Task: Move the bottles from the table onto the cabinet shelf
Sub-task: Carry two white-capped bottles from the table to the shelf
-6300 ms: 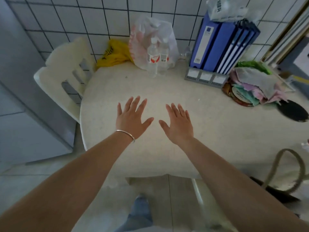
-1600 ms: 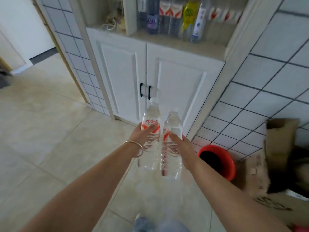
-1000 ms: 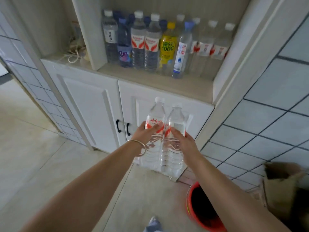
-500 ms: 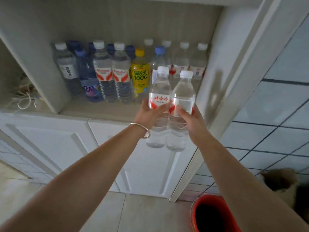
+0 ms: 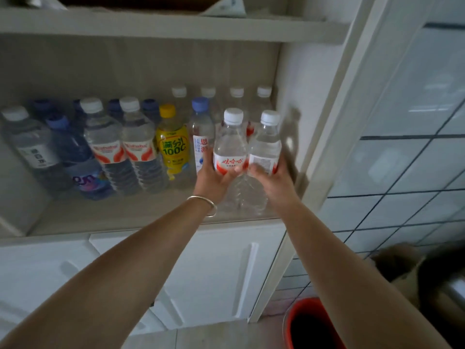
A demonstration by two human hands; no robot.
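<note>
I hold two clear water bottles with white caps and red-and-white labels, upright and side by side, at the right end of the cabinet shelf (image 5: 120, 217). My left hand (image 5: 214, 180) grips the left bottle (image 5: 230, 144) around its label. The right bottle (image 5: 265, 144) is gripped the same way by my right hand (image 5: 273, 182). Their bases are at about the level of the shelf board near its front edge; whether they rest on it I cannot tell.
Several bottles stand in rows on the shelf, among them a yellow bottle (image 5: 173, 147) and a blue-capped one (image 5: 200, 129) just left of my hands. The cabinet's right side wall (image 5: 294, 96) is close. A red bucket (image 5: 312, 326) stands on the floor below.
Both hands have carried the two bottles forward from in front of the cabinet into the shelf opening, at its right end. The view has closed in on the shelf.
</note>
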